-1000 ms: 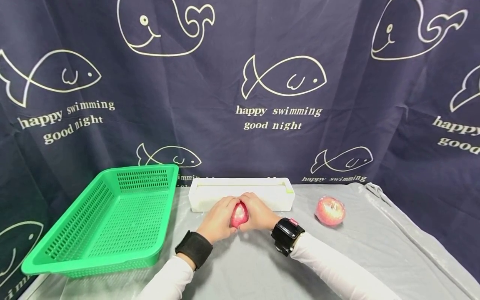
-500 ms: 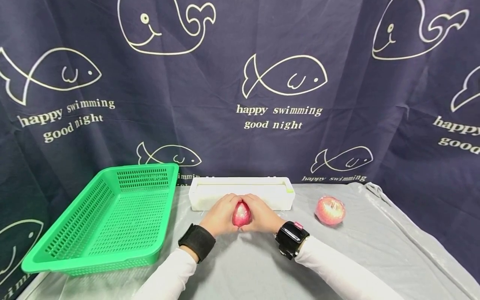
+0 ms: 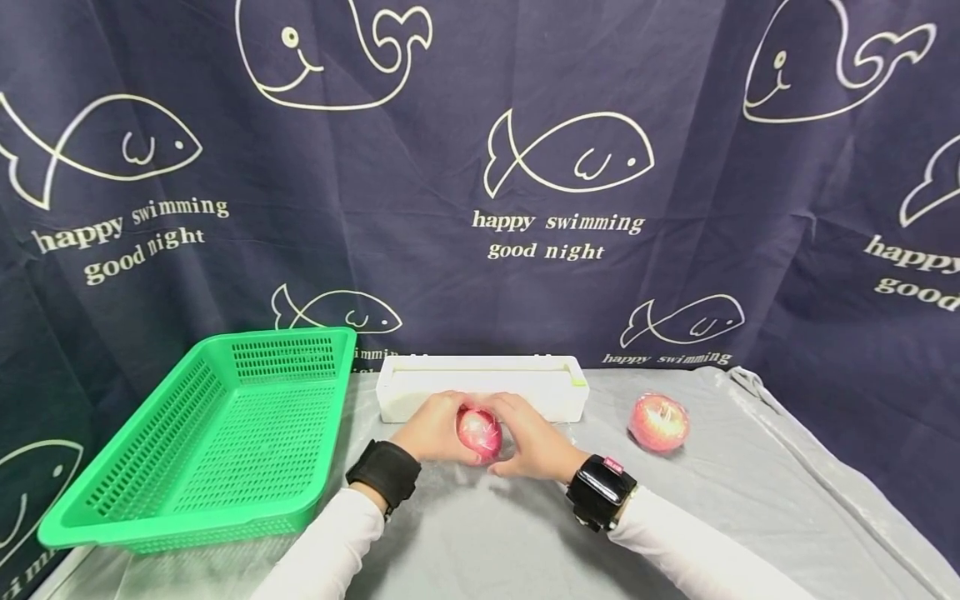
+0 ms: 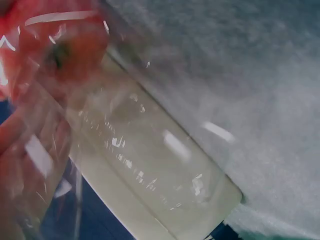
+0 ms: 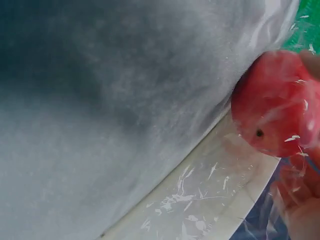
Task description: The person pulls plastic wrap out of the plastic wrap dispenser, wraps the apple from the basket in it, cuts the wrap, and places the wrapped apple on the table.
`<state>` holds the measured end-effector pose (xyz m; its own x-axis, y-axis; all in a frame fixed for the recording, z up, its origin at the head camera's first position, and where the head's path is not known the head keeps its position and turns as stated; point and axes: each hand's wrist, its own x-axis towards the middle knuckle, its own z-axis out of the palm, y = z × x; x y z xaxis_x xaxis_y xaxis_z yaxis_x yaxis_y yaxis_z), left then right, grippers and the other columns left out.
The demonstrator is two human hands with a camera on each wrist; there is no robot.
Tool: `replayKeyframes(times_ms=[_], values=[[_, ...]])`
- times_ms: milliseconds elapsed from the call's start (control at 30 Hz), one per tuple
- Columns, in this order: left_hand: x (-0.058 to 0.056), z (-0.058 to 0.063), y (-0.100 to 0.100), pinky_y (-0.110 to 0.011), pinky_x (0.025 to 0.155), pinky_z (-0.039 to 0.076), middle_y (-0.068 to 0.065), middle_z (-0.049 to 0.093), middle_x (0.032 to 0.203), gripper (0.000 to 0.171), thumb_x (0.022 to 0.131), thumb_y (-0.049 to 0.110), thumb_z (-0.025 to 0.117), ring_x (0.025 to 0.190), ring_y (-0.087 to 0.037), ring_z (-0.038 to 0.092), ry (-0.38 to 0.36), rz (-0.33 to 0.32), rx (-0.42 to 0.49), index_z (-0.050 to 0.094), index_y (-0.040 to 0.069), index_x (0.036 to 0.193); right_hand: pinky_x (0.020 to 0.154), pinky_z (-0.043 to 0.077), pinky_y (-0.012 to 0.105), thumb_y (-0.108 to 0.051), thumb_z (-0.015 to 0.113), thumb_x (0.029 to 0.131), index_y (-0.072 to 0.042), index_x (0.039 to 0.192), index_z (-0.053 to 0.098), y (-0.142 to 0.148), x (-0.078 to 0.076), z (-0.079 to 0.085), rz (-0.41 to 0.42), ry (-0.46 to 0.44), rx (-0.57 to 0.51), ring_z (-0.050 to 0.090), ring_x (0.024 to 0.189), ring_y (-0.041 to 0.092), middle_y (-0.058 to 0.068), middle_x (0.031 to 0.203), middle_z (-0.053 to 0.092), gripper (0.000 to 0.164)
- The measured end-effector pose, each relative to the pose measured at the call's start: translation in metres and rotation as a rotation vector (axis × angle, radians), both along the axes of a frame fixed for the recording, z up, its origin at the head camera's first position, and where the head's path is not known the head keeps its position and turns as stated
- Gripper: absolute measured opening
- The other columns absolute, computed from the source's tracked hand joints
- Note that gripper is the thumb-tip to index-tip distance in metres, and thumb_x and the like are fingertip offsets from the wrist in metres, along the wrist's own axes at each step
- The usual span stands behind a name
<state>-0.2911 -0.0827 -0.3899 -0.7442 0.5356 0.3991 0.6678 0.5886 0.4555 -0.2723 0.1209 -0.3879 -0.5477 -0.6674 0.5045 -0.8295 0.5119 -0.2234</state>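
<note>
At the centre of the head view, a red apple [image 3: 478,435] sits in clear plastic film [image 4: 175,145]. My left hand [image 3: 433,429] grips the apple from the left, its thumb along the near side. My right hand [image 3: 534,442] curves round the right side with the film in its fingers. Its fingertips are at the top of the apple, and its thumb stands a little apart. Through the film, the right wrist view shows my right fingers [image 5: 300,200] close beside the apple. The left wrist view shows the film spread loosely over a white box [image 4: 115,145].
A green slotted basket [image 3: 217,442] stands at the left. Behind my hands, the long white box runs along the back of the grey-covered table [image 3: 480,550]. To the right rests another film-wrapped apple [image 3: 659,422]. A navy printed curtain [image 3: 420,225] hangs behind.
Both hands were close together round the apple. Now my right hand has drawn back slightly to the right, its thumb away from the apple, and more of the apple shows.
</note>
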Motion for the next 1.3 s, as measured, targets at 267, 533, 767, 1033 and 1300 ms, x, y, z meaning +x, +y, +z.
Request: replayKeyframes(times_ms=[267, 533, 767, 1033, 1300], values=[[-0.003, 0.007, -0.005, -0.018, 0.066, 0.050, 0.001, 0.068, 0.082, 0.034, 0.062, 0.018, 0.079, 0.073, -0.007, 0.057, -0.249, -0.078, 0.020, 0.068, 0.010, 0.093, 0.105, 0.045, 0.039, -0.023, 0.091, 0.056, -0.004, 0.131, 0.050, -0.005, 0.005, 0.000, 0.036, -0.032, 0.044, 0.049, 0.126, 0.022, 0.011, 0.134, 0.053, 0.087], [0.000, 0.013, -0.005, -0.018, 0.059, 0.046, 0.002, 0.063, 0.074, 0.029, 0.064, 0.020, 0.078, 0.066, -0.006, 0.052, -0.377, -0.071, -0.031, 0.068, 0.006, 0.088, 0.099, 0.049, 0.034, -0.026, 0.089, 0.060, -0.005, 0.127, 0.053, -0.006, 0.010, -0.001, 0.000, -0.068, 0.089, 0.052, 0.115, 0.017, 0.006, 0.123, 0.056, 0.079], [-0.001, 0.020, -0.004, -0.017, 0.057, 0.044, 0.006, 0.057, 0.068, 0.021, 0.069, 0.020, 0.072, 0.060, -0.004, 0.048, -0.451, -0.102, -0.104, 0.068, 0.005, 0.083, 0.099, 0.050, 0.033, -0.031, 0.088, 0.061, -0.005, 0.124, 0.055, -0.006, 0.012, 0.002, -0.029, -0.101, 0.139, 0.054, 0.114, 0.016, 0.004, 0.122, 0.057, 0.076], [0.003, 0.023, -0.005, -0.017, 0.064, 0.045, 0.005, 0.059, 0.075, 0.027, 0.078, 0.024, 0.063, 0.069, -0.004, 0.051, -0.560, -0.145, -0.089, 0.067, 0.003, 0.093, 0.092, 0.052, 0.030, -0.029, 0.088, 0.061, -0.005, 0.124, 0.059, -0.005, 0.005, 0.004, -0.003, -0.131, 0.115, 0.059, 0.107, 0.017, 0.005, 0.117, 0.064, 0.074], [0.002, 0.019, 0.001, -0.026, 0.089, 0.049, -0.009, 0.066, 0.115, 0.054, 0.076, 0.025, 0.068, 0.101, -0.017, 0.059, -0.373, -0.231, -0.040, 0.058, 0.004, 0.125, 0.085, 0.052, 0.023, -0.026, 0.085, 0.061, -0.008, 0.111, 0.065, -0.001, -0.007, 0.003, -0.016, -0.238, 0.074, 0.061, 0.097, 0.012, 0.001, 0.105, 0.067, 0.057]])
